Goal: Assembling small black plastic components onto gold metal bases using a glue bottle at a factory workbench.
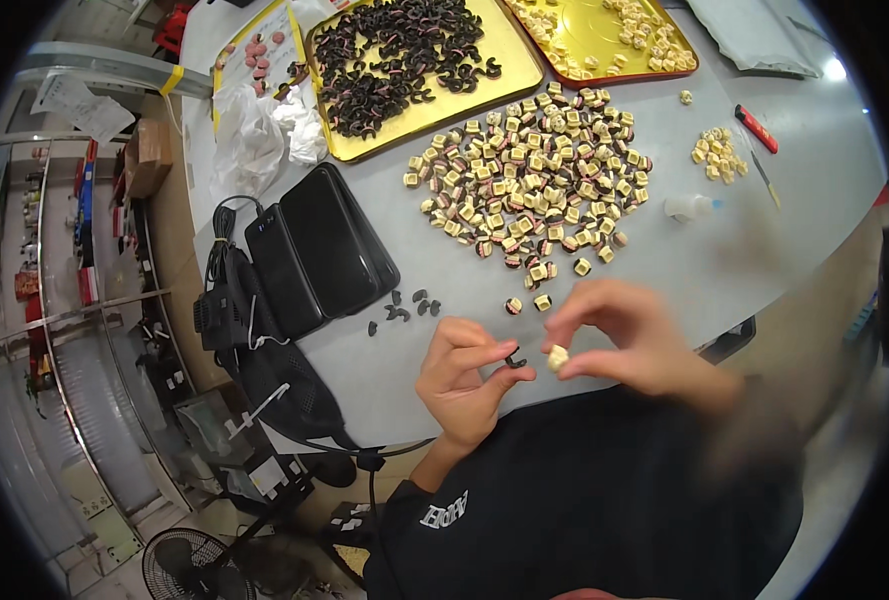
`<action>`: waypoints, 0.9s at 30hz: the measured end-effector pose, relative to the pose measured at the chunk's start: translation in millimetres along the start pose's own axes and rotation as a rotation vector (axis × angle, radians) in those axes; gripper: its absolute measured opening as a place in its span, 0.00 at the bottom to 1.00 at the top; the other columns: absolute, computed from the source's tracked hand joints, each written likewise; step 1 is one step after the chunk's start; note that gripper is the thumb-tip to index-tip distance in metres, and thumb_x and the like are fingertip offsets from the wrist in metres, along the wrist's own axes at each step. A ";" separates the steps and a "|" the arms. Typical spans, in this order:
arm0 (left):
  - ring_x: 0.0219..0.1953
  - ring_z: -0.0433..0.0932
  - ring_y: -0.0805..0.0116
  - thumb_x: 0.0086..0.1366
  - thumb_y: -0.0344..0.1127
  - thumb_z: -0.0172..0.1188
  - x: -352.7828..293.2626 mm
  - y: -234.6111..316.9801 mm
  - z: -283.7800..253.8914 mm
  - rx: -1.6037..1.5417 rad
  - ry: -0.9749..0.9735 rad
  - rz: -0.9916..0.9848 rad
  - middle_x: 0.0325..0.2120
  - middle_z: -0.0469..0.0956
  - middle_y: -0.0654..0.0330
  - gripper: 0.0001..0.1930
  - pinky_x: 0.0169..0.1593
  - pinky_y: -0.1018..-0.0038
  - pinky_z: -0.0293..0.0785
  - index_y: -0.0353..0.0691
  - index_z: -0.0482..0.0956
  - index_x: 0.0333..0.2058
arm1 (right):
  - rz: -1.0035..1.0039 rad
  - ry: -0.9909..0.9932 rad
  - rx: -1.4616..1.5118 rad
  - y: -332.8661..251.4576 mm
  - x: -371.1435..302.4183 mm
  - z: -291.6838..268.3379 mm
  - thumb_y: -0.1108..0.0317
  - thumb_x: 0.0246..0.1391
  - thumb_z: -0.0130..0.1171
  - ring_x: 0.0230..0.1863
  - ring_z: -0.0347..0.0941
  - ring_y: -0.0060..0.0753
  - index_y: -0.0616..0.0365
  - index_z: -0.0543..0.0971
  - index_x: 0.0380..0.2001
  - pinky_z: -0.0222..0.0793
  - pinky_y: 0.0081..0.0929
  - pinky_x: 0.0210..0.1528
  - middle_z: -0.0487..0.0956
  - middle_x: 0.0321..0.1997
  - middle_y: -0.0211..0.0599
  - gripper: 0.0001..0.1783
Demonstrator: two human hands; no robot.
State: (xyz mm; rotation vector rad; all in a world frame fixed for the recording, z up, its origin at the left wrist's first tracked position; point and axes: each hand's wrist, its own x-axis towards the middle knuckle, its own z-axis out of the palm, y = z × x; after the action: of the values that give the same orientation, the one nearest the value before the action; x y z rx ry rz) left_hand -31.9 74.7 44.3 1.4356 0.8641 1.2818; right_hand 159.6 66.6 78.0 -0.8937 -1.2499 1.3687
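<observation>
My left hand (464,385) pinches a small black curved piece (515,360) between thumb and fingertips. Opposite it, my right hand (624,345) grips a little cream-coloured piece (558,358) in the same way, and a narrow gap separates the two parts. Just beyond my hands spreads a large pile of joined pieces (534,180), cream blocks with black and pink parts. A few strays from that pile lie closest to my fingers. Several loose black curved pieces (421,296) rest on the grey table (364,390) left of my left hand.
A gold tray (504,70) heaped with black pieces and a red-rimmed gold tray (589,35) of cream pieces stand at the back. Rightward lie a small cream heap (719,155), a red-handled cutter (755,129) and a small bottle (689,207). Leftward sits a black folding case (322,250) with cables.
</observation>
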 end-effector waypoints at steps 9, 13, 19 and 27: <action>0.32 0.67 0.70 0.36 0.26 0.72 -0.4 2.0 1.6 0.048 -0.031 -0.032 0.29 0.69 0.64 0.18 0.33 0.77 0.67 0.41 0.82 0.31 | 0.485 -0.049 0.537 20.8 5.5 0.8 0.83 0.41 0.63 0.37 0.75 0.25 0.63 0.70 0.37 0.72 0.22 0.43 0.76 0.34 0.37 0.18; 0.33 0.67 0.68 0.35 0.28 0.72 0.3 -0.1 1.4 0.051 -0.062 -0.023 0.29 0.70 0.64 0.18 0.35 0.76 0.67 0.42 0.82 0.30 | 0.536 -0.141 0.576 21.3 9.4 -4.2 0.82 0.42 0.62 0.37 0.75 0.26 0.64 0.69 0.38 0.72 0.22 0.43 0.77 0.34 0.38 0.18; 0.36 0.67 0.66 0.35 0.31 0.72 2.9 -2.8 -2.2 0.171 -0.157 0.038 0.32 0.72 0.63 0.17 0.38 0.73 0.66 0.44 0.82 0.30 | 0.609 -0.179 0.632 16.8 15.4 -5.3 0.81 0.37 0.66 0.35 0.75 0.27 0.63 0.68 0.39 0.72 0.22 0.41 0.78 0.33 0.41 0.24; 0.40 0.65 0.63 0.36 0.33 0.72 2.6 1.9 1.6 0.337 -0.052 0.077 0.36 0.71 0.63 0.18 0.43 0.69 0.64 0.44 0.82 0.31 | 0.652 -0.150 0.574 17.1 15.0 -5.0 0.79 0.40 0.65 0.36 0.75 0.26 0.63 0.66 0.43 0.70 0.21 0.40 0.78 0.35 0.43 0.26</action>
State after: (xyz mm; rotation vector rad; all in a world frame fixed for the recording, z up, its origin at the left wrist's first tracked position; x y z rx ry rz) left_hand -30.1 76.3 47.0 1.7730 1.0338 1.1888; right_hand 158.1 83.5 62.1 -0.8178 -0.6014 2.1987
